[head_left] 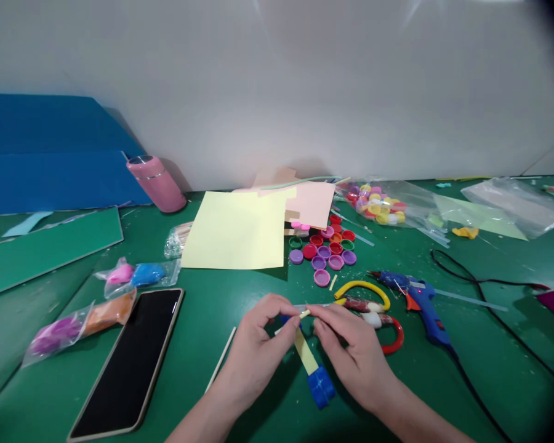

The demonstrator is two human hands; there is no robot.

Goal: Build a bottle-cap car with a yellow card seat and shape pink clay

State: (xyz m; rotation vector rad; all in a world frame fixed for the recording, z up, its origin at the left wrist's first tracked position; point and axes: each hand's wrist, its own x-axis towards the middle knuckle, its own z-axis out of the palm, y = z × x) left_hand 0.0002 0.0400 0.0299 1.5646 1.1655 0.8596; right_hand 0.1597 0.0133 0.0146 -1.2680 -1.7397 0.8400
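On the left of the green table (203,301), bagged clay (60,332) and a phone (129,363) lie side by side, probably set there to stay out of the hands' way. Toward the far edge, a yellow sheet (235,231) partly covers pink paper (309,203). A pale stick (220,360) lies just beside the left hand (263,347), which is curled, thumb and forefinger pinched on a short pale piece (305,314) above the table's middle, seemingly for fine control of something so small. Below it, a yellow strip (306,352) with a blue block (321,386) at its near end slants between the hands. Farther back, bottle caps (323,246) sit grouped, perhaps for easy picking. The right hand (351,344) is half curled, fingertips at the piece's other end, likely steadying it, though they hide too much to tell whether they grip. Toward the right edge, a glue gun (418,301) lies on its side, nozzle pointing left, presumably for quick reach
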